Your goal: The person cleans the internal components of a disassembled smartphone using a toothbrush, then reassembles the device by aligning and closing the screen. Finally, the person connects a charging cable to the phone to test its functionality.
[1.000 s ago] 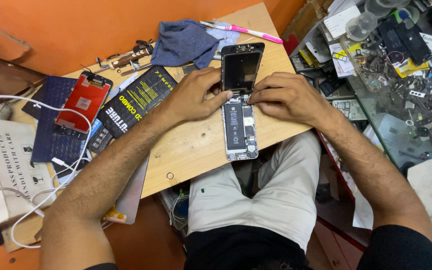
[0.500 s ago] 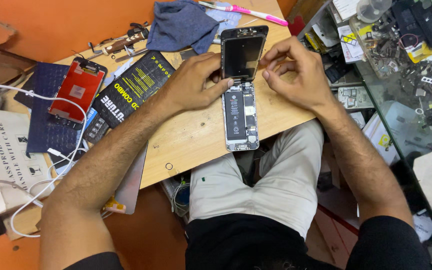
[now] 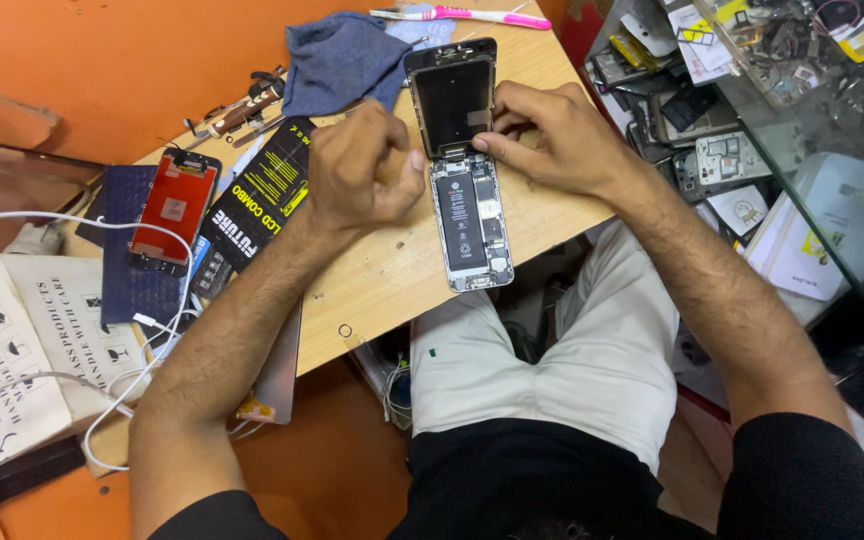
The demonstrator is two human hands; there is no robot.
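Observation:
An opened smartphone body (image 3: 470,222) lies on the wooden table (image 3: 382,285), its battery and boards exposed. Its black screen panel (image 3: 452,95) is hinged up at the far end. My right hand (image 3: 557,140) grips the screen's right edge, with a fingertip pressed at the joint between screen and body. My left hand (image 3: 367,170) is curled into a fist just left of the phone, level with that joint; I cannot see anything inside it.
A red-backed display panel (image 3: 167,205) and a black box with yellow print (image 3: 252,200) lie to the left. Behind them are a blue cloth (image 3: 342,55), a pink-handled brush (image 3: 462,15) and small tools (image 3: 242,105). A white cable (image 3: 72,300) trails left. A glass counter (image 3: 802,150) full of parts stands right.
My left hand has come off the phone's left side and closed into a fist beside it. My right hand stays at the screen's edge. The view has shifted closer.

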